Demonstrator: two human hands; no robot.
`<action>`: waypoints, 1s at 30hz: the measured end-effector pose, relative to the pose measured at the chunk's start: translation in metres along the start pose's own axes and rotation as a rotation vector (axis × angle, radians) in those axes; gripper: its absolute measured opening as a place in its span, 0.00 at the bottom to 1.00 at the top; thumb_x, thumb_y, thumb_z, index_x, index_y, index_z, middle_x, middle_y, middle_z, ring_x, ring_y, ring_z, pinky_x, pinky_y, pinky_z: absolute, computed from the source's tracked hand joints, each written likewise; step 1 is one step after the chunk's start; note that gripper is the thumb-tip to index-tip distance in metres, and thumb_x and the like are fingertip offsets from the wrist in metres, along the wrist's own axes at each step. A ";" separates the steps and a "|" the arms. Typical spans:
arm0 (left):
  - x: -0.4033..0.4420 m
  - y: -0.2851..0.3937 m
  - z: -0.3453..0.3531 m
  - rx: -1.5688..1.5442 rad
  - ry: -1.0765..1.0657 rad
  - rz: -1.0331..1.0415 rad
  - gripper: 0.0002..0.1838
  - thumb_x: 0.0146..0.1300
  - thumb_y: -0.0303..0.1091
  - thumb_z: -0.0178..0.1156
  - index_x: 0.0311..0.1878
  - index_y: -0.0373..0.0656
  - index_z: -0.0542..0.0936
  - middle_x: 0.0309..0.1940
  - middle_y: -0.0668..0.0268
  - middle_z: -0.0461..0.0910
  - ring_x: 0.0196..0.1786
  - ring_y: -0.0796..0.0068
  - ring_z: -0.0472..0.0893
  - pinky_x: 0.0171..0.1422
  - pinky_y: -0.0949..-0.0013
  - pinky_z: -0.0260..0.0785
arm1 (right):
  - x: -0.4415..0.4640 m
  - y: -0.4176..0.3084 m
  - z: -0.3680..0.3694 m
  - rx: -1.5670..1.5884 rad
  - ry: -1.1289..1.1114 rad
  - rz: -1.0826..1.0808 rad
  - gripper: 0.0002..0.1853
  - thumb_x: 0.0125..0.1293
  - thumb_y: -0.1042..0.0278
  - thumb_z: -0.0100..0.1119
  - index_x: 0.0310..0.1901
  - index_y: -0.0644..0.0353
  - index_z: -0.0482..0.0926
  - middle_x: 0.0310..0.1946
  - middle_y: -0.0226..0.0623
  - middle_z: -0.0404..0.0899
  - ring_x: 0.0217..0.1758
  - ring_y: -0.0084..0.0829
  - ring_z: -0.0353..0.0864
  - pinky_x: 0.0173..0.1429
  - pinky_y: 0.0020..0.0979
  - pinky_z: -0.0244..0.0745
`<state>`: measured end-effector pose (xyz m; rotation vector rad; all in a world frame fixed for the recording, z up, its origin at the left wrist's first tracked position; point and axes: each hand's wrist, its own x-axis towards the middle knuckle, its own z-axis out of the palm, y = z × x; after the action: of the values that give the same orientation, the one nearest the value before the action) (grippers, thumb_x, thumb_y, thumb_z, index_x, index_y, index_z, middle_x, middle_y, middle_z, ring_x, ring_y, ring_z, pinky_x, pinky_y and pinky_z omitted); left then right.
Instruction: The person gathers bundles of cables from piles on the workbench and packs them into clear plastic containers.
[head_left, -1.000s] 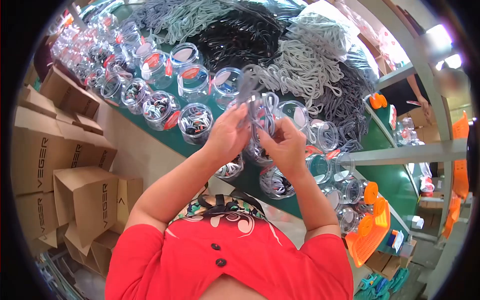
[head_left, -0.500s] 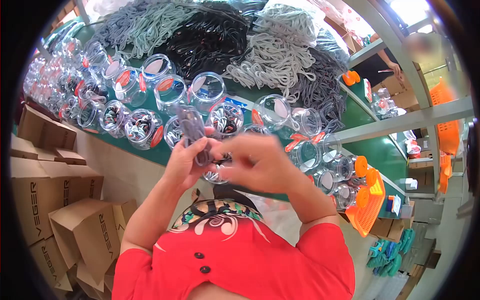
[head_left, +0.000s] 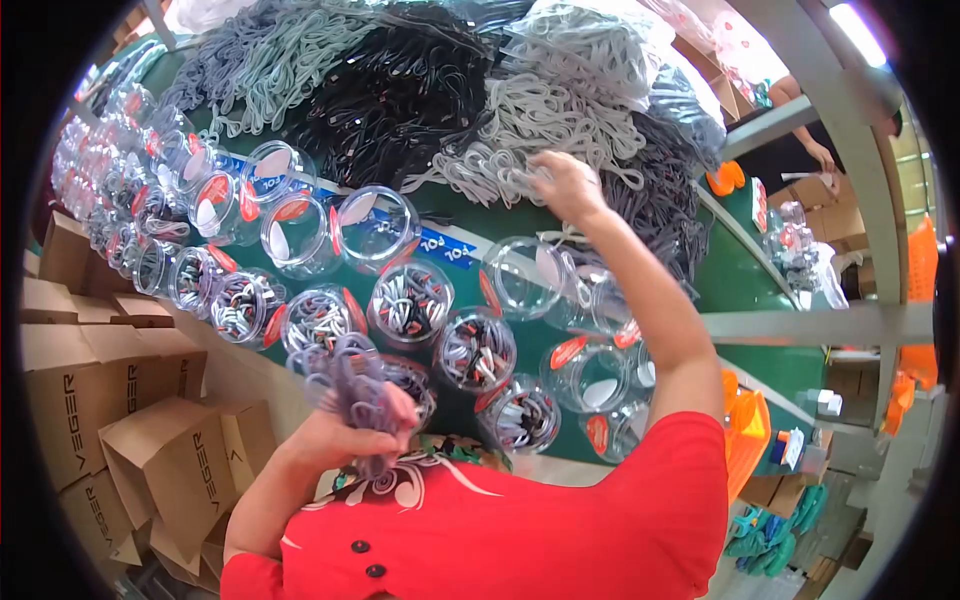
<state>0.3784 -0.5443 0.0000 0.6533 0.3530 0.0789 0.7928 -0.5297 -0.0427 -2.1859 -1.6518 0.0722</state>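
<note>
A tube light point(head_left: 858, 34) glows at upper right; pale floor point(head_left: 228, 368) borders a green-topped table point(head_left: 529, 346).

The looped grey cables point(head_left: 358, 388) look plastic-sheathed and smooth, like the white cables point(head_left: 560, 115), while the black cables point(head_left: 395, 105) have a glossier sheen. Clear, shiny plastic jars point(head_left: 376, 232) catch highlights above the smooth green worktop point(head_left: 738, 272). Brown cardboard cartons point(head_left: 75, 395) look matt, the red shirt point(head_left: 480, 540) is soft, matt cloth, and the bag point(head_left: 592, 45) is crinkled, glossy film.
</note>
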 end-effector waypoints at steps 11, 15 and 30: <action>0.002 0.008 0.002 -0.078 0.310 0.140 0.11 0.50 0.21 0.64 0.37 0.38 0.75 0.31 0.59 0.77 0.31 0.68 0.79 0.31 0.67 0.75 | 0.040 0.084 0.040 -0.441 -0.148 0.016 0.21 0.44 0.61 0.68 0.43 0.52 0.78 0.45 0.41 0.75 0.54 0.43 0.71 0.59 0.41 0.67; 0.001 0.010 0.003 -0.078 0.344 0.169 0.10 0.50 0.23 0.64 0.35 0.37 0.75 0.30 0.59 0.77 0.31 0.68 0.79 0.32 0.67 0.74 | 0.045 0.101 0.023 0.080 0.075 0.221 0.13 0.55 0.64 0.58 0.40 0.61 0.76 0.32 0.41 0.79 0.36 0.42 0.77 0.45 0.37 0.73; 0.042 0.053 0.007 0.098 0.570 0.526 0.17 0.55 0.23 0.62 0.50 0.37 0.75 0.41 0.66 0.80 0.43 0.75 0.79 0.51 0.70 0.71 | -0.050 -0.212 -0.015 1.537 -0.518 0.286 0.15 0.69 0.67 0.48 0.52 0.66 0.73 0.42 0.35 0.80 0.41 0.22 0.81 0.45 0.26 0.76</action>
<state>0.4224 -0.4984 0.0247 0.8035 0.7282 0.7647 0.5880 -0.5330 0.0335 -1.1078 -0.7883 1.4973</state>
